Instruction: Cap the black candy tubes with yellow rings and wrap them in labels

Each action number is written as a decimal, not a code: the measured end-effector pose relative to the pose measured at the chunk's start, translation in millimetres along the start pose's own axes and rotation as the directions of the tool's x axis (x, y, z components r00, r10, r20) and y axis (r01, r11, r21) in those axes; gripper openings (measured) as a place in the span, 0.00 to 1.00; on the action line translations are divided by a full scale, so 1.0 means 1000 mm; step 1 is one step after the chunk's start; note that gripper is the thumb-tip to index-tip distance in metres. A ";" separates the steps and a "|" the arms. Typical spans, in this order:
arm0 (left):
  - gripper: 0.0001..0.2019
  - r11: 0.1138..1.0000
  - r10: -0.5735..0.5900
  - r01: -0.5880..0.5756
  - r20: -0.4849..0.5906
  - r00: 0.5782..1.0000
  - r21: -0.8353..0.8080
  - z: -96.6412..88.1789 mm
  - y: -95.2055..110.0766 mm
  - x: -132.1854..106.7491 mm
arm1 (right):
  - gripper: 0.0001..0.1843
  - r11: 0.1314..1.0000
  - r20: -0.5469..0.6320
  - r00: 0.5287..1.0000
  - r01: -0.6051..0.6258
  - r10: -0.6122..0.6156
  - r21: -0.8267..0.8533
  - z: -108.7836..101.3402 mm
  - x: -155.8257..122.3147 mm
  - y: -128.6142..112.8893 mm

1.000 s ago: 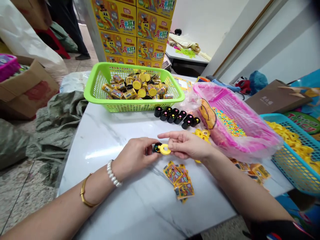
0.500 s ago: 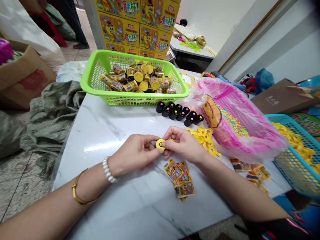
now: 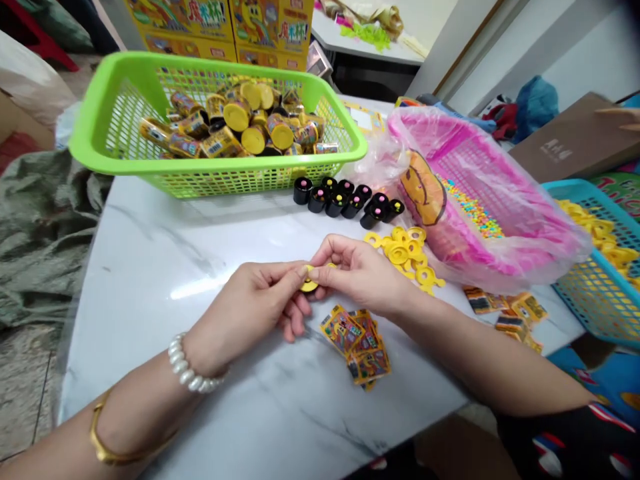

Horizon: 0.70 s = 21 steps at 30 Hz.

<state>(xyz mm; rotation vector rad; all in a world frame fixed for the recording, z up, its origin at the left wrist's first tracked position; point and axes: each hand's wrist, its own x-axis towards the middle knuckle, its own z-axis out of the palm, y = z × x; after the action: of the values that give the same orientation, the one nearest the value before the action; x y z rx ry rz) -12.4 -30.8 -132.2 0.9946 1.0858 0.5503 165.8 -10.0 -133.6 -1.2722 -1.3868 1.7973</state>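
Observation:
My left hand (image 3: 250, 310) and my right hand (image 3: 357, 273) meet over the white marble table (image 3: 165, 267), both pinched on one small cup with a yellow lid (image 3: 309, 283); the cup body is mostly hidden by fingers. Just right of my right hand lies a pile of loose yellow lids (image 3: 407, 257). Below the hands lies a stack of yellow printed stickers (image 3: 357, 343). Behind the hands stands a row of small black cups (image 3: 345, 198) filled with coloured candy.
A green basket (image 3: 100, 143) of finished yellow-lidded cups sits at the back. A pink basket (image 3: 500, 220) lined with plastic holds coloured candy. A blue basket (image 3: 595, 287) of yellow lids is at the right edge. More stickers (image 3: 505, 313) lie near it. Yellow cartons (image 3: 220, 27) stand behind.
The yellow lid, first held beside the black cup, is now pressed onto it between both hands. The view has tilted down and closer to the table.

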 end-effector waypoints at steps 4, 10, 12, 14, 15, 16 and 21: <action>0.16 0.999 -0.005 0.004 -0.025 1.000 -0.044 0.005 -0.002 -0.003 | 0.09 1.000 0.002 1.000 0.012 -0.013 0.014 0.001 0.000 0.002; 0.26 0.924 0.285 -0.220 -0.180 0.942 0.314 0.016 -0.013 -0.012 | 0.12 0.996 -0.017 0.996 0.083 -0.083 0.033 0.004 0.000 0.005; 0.24 0.804 0.437 -0.270 -0.219 0.873 0.529 0.018 -0.016 -0.013 | 0.14 0.993 -0.016 0.995 0.094 -0.094 0.064 0.002 0.001 0.007; 0.20 0.720 0.507 -0.268 -0.220 0.834 0.640 0.018 -0.017 -0.013 | 0.15 0.989 0.020 0.999 0.045 -0.048 0.139 -0.001 0.002 0.009; 0.19 0.694 0.519 -0.267 -0.207 0.830 0.669 0.018 -0.017 -0.013 | 0.16 0.985 0.041 0.999 0.014 -0.022 0.169 -0.003 0.003 0.009; 0.18 0.673 0.522 -0.270 -0.185 0.832 0.689 0.017 -0.016 -0.012 | 0.16 0.983 0.059 0.998 -0.006 -0.005 0.184 -0.004 0.004 0.010; 0.18 0.683 0.486 -0.262 -0.158 0.859 0.682 0.014 -0.011 -0.008 | 0.16 0.990 0.149 0.989 -0.017 -0.004 0.141 -0.008 0.010 0.010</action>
<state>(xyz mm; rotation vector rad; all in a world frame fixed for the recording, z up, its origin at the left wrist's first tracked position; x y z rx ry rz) -4.2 -47.6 -136.0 1.8214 1.4205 0.7189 169.9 -1.2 -147.0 -1.0893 -1.3071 1.9925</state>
